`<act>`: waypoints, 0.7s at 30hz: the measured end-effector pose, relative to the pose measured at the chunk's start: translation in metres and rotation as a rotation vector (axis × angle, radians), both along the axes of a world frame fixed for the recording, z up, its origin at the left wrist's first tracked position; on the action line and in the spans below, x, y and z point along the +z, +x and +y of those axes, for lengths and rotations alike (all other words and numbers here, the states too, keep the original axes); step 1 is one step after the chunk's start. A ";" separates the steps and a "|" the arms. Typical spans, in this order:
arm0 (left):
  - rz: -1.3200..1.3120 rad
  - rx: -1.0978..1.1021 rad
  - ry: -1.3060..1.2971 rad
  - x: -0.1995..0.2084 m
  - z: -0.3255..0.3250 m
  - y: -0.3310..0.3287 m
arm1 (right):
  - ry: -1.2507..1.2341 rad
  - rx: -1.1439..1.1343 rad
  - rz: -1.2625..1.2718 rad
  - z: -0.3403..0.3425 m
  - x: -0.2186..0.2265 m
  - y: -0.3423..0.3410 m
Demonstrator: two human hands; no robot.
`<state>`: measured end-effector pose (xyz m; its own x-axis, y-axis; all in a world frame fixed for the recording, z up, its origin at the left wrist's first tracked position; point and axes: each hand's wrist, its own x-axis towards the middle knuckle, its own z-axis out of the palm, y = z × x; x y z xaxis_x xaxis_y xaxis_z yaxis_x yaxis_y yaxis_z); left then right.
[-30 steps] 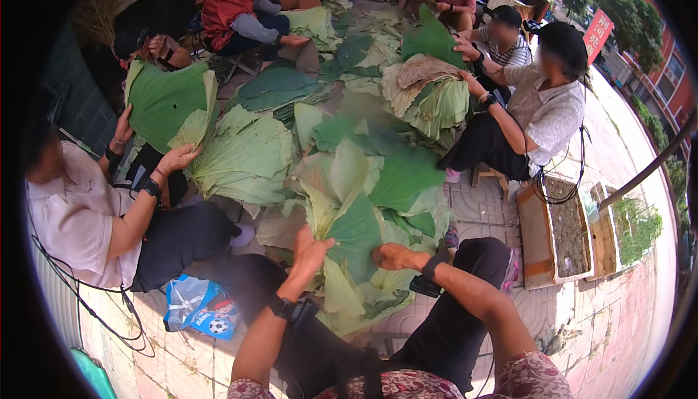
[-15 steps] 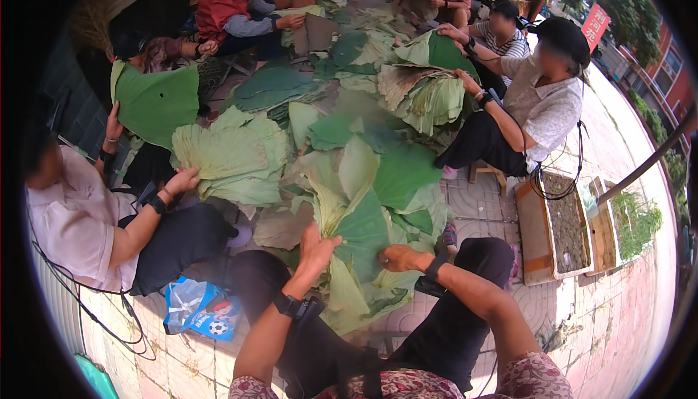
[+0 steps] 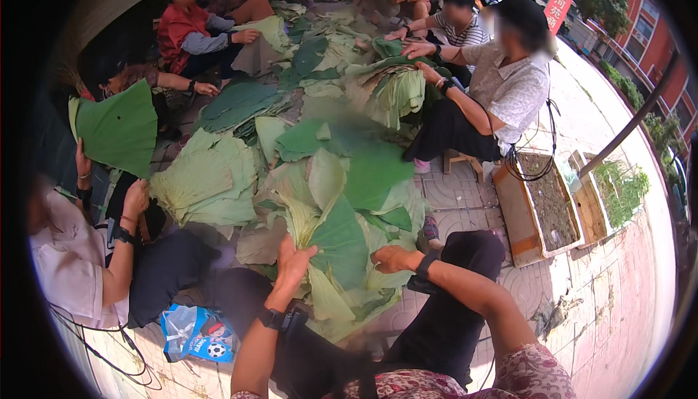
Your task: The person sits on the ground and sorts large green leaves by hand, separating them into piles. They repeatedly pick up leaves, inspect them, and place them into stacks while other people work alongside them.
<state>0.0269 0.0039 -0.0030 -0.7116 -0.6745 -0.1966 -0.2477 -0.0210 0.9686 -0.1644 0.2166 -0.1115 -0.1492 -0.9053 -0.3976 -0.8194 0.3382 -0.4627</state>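
"Leaves (image 3: 331,301), heaped ahead of you and overlapped far beyond counting! So what have you got?"

"One green leaf (image 3: 342,246), fanned out over the near side of that heap. Your left hand (image 3: 293,262) grasps its left edge, thumb on top!"

"And your right hand (image 3: 395,258)?"

"Fingers curled, close by the leaf's right edge. Whether they grip it, I can't tell you from this view."

"Look to your left: one person in a pale shirt (image 3: 73,253), one hand on one large leaf (image 3: 116,126) with a small hole in it."

"Far right of your heap, two seated people: one in a patterned shirt (image 3: 512,93), both hands at one thick bundle of leaves (image 3: 396,97), and one in stripes (image 3: 454,32) just beyond."

"Near left, one blue bag (image 3: 198,333) on the paving beside you!"

"And over right, two planter boxes (image 3: 538,210) side by side, one full of green shoots (image 3: 618,188)."
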 end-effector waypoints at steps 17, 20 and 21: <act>-0.159 -0.135 0.072 -0.073 -0.043 -0.046 | -0.368 -0.170 0.002 -0.023 0.015 0.011; -0.171 -0.214 0.107 -0.077 -0.025 -0.076 | -0.273 -0.160 0.052 -0.015 0.015 0.005; -0.110 -0.193 0.134 -0.077 -0.017 -0.091 | -0.295 -0.186 0.075 -0.009 0.009 0.005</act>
<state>-0.0638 -0.0129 -0.0795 -0.7941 -0.4906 -0.3587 -0.3634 -0.0898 0.9273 -0.1597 0.2079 -0.1026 -0.3412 -0.9341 -0.1050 -0.7917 0.3458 -0.5037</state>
